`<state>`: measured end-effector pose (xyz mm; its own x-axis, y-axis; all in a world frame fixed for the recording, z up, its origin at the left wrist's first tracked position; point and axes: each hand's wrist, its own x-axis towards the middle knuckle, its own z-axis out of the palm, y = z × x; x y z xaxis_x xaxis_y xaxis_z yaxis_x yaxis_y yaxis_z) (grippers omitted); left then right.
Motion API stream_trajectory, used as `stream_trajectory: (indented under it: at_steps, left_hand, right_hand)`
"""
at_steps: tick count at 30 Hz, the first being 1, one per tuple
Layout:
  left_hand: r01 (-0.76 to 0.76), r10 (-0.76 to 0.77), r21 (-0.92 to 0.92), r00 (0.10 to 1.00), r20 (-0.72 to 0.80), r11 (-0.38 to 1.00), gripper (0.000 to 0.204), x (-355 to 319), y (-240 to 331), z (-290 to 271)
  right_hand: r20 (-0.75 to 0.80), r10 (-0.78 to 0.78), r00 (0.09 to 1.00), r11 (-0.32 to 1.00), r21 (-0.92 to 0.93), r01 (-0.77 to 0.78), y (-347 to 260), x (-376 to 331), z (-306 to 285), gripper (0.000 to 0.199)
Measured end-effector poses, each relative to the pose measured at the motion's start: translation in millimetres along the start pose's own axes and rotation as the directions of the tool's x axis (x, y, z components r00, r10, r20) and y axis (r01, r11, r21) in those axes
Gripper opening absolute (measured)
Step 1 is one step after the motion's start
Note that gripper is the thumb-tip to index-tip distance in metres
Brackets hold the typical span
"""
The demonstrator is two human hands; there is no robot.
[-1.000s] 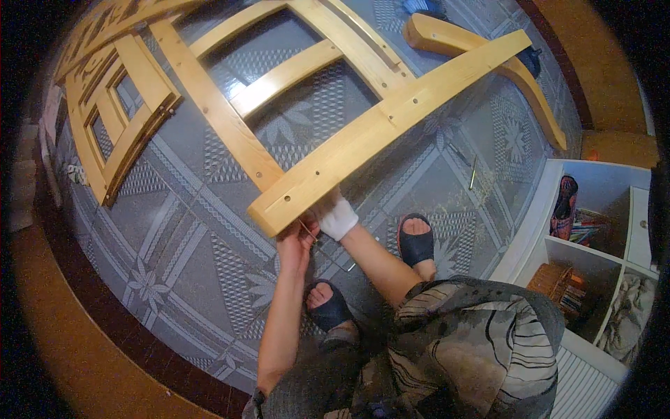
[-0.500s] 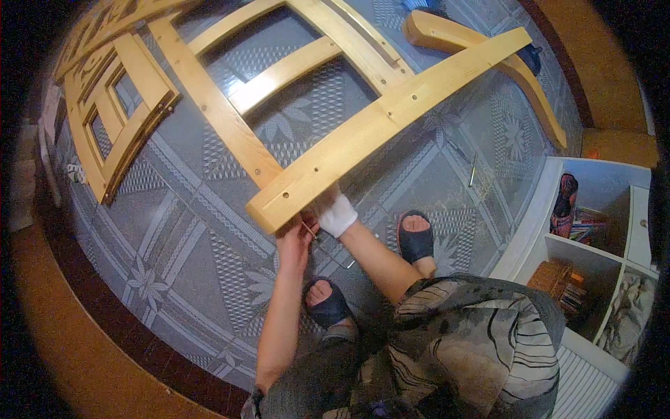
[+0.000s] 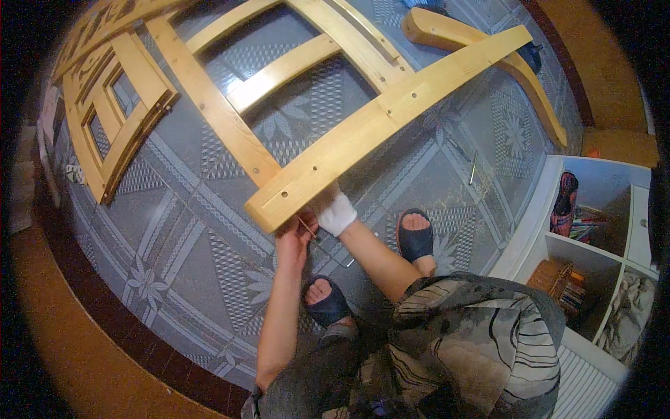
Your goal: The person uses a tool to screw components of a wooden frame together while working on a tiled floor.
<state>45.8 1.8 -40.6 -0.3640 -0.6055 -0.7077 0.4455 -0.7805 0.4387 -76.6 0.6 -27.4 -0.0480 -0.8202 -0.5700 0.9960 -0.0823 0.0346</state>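
A long pale wooden beam (image 3: 349, 150) with several bolt holes crosses the end of a wooden frame (image 3: 230, 129). At the beam's near left end, my left hand (image 3: 292, 243) is closed, with a thin rod (image 3: 307, 228) between the fingers just below the edge. What the rod's upper end meets is hidden. Beside it, my right hand (image 3: 326, 202) reaches beneath the beam; a white wrap or glove (image 3: 339, 215) covers it to the wrist, and its fingers are out of sight. A thin rod with a bent tip (image 3: 350, 264) shows below my hands.
Smaller slatted wooden panels (image 3: 132, 91) lie at the left. A curved wooden piece (image 3: 534, 91) lies beyond the beam's far right end. Another slim metal rod (image 3: 473, 167) is on the patterned floor. White shelves (image 3: 583, 250) stand at the right. My sandalled feet (image 3: 416, 237) are near the hands.
The beam's near end appears shifted very slightly up and left in the picture. My left hand has turned a little with the thin rod; my right hand stays almost still.
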Motion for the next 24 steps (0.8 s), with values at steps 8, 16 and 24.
stream_trajectory:
  at_steps: [8,16,24]
  left_hand:
    - [-0.167,0.199,0.277,0.976,-0.089,0.946,0.020,-6,14,15]
    - [-0.112,0.146,0.239,0.980,-0.132,0.965,0.017,-4,14,15]
    - [-0.120,0.162,0.233,0.972,-0.170,0.965,0.023,-7,14,18]
  right_hand:
    - [-0.030,-0.032,0.999,0.995,-0.097,0.028,8,8,-9,0.051]
    - [-0.290,-0.587,0.756,0.444,-0.896,0.001,13,-2,-23,0.048]
    - [-0.499,0.086,0.863,0.234,-0.832,-0.504,15,-47,-14,0.038]
